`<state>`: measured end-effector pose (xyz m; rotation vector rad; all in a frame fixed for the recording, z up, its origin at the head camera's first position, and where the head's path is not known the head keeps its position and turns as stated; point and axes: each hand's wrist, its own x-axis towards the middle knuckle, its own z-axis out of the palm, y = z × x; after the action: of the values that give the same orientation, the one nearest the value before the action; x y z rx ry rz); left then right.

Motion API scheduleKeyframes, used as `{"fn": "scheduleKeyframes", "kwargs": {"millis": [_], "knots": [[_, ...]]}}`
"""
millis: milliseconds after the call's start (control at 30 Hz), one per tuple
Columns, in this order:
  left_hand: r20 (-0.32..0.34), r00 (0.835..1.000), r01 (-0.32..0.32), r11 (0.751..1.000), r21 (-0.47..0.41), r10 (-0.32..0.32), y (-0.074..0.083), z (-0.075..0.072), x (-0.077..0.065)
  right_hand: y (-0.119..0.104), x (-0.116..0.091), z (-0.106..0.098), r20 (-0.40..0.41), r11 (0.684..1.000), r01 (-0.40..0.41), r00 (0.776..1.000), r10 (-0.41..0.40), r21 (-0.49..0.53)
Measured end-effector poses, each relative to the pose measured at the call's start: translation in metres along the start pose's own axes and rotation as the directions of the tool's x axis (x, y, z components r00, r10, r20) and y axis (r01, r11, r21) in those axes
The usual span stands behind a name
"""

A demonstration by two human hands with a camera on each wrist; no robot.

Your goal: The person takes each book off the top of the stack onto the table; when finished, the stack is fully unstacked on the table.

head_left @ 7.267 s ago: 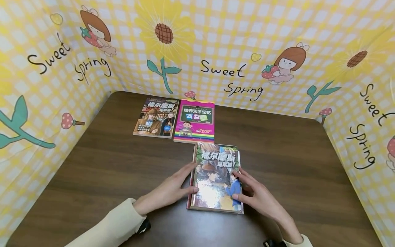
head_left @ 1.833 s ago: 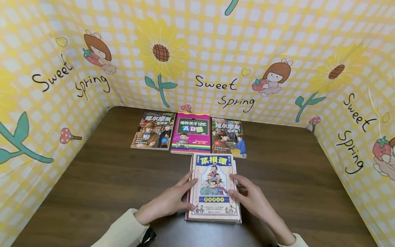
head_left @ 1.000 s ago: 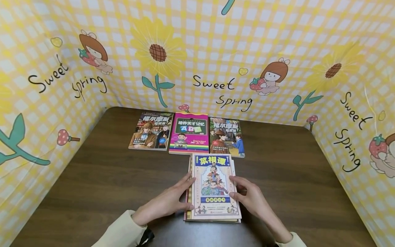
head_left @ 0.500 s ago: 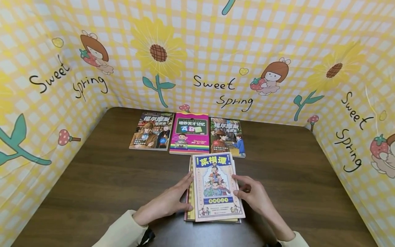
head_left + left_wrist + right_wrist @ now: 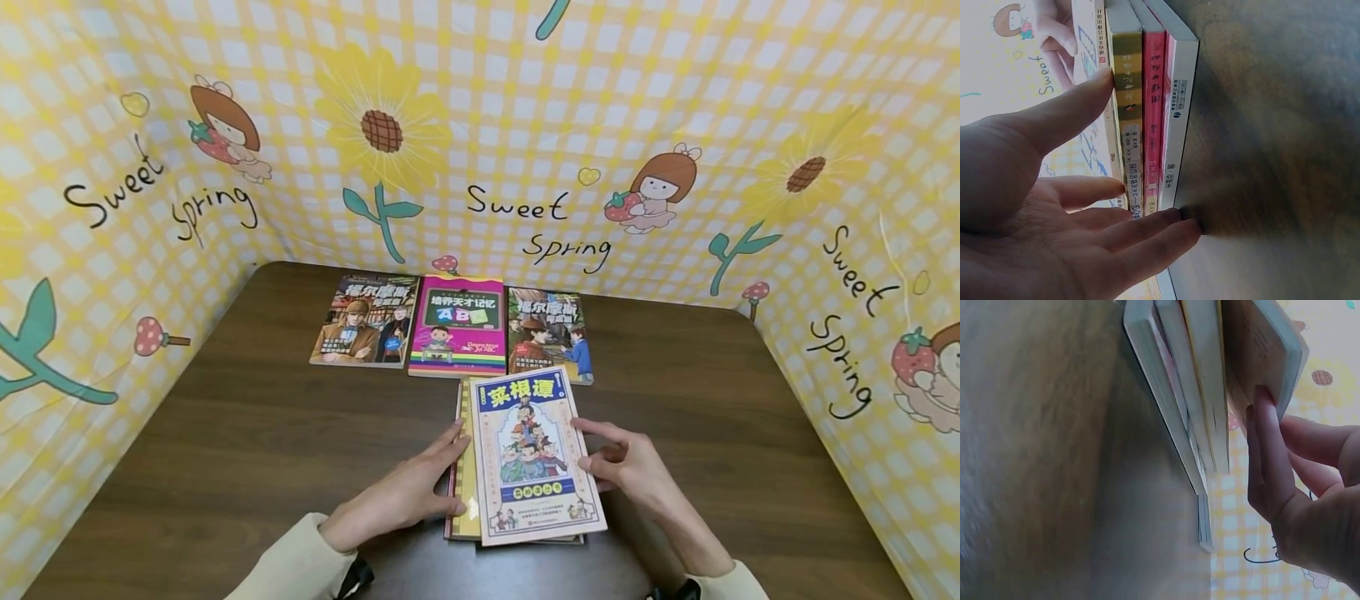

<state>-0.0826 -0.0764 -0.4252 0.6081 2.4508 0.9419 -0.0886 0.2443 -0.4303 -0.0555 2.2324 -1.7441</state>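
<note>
Your right hand point(image 5: 637, 467) pinches the top book point(image 5: 534, 454), right side raised over the book stack point(image 5: 1152, 100). Your left hand point(image 5: 401, 500), fingers spread, touches the stack's spines. Three-book row point(image 5: 459, 329) lies just beyond.

Cloth point(image 5: 540, 225) reads "Sweet Spring"; pink book point(image 5: 457, 325), "ABC"; held book point(image 5: 536, 454), "菜根谭".

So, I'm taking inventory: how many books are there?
7. Across the back: left book, pink book, right book. The right hand holds a cream book above a stacked yellow book, red book and white-spined book. More may be hidden.
</note>
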Motion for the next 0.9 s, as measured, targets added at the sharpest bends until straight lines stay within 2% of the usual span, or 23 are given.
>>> {"fn": "scheduleKeyframes", "kwargs": {"millis": [200,333,467,733,900], "knots": [[0.004,1.000,0.008,1.000,-0.008,-0.008,0.001,0.000,-0.001,-0.004,0.001,-0.015,0.004,1.000,0.015,1.000,-0.015,0.023],[0.002,1.000,0.003,1.000,-0.013,-0.003,0.000,0.001,0.000,-0.008,0.001,-0.029,-0.033,1.000,0.017,0.999,-0.017,0.008],[-0.002,1.000,-0.013,1.000,-0.004,0.013,0.000,0.001,0.001,-0.013,0.007,-0.051,-0.077,0.998,0.056,0.996,-0.055,0.010],[-0.023,0.999,-0.032,0.999,0.013,0.033,-0.002,0.000,0.004,-0.040,0.042,-0.107,-0.140,0.986,0.093,0.987,-0.073,0.139],[-0.017,0.999,-0.027,1.000,0.001,0.027,-0.002,0.001,0.001,-0.052,0.068,-0.132,-0.169,0.992,0.045,0.985,-0.024,0.122]]}}
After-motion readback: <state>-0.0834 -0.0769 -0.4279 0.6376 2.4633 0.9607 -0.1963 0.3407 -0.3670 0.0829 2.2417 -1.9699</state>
